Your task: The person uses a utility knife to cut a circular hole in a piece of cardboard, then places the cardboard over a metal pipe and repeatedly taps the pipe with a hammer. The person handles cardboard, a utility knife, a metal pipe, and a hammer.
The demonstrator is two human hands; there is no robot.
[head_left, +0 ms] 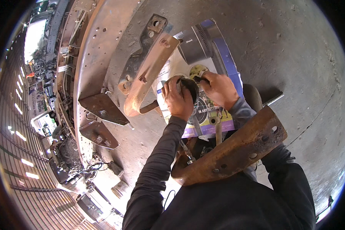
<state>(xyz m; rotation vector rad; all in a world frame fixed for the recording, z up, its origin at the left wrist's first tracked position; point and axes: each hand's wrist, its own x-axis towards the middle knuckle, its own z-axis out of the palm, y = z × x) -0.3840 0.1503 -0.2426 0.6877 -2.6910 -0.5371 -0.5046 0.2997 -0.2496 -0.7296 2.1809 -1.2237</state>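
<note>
Over a printed cardboard sheet, my left hand is wrapped round a short, dark, ring-like metal piece, thumb at its rim. Just to the right, my right hand has its fingers pinched at a small dark bit, too small to name, close by that piece's upper edge. Nearer my body, a rusty curved steel bracket with several holes lies across my forearm area. Below the hands, a pale rod with a ring end stands partly behind the bracket.
Left of the sheet lie a rusty bent bracket and a dark flat bracket. A long drilled steel rail runs down the left side, with two rusty plates jutting from it. Bare concrete floor spreads to the right.
</note>
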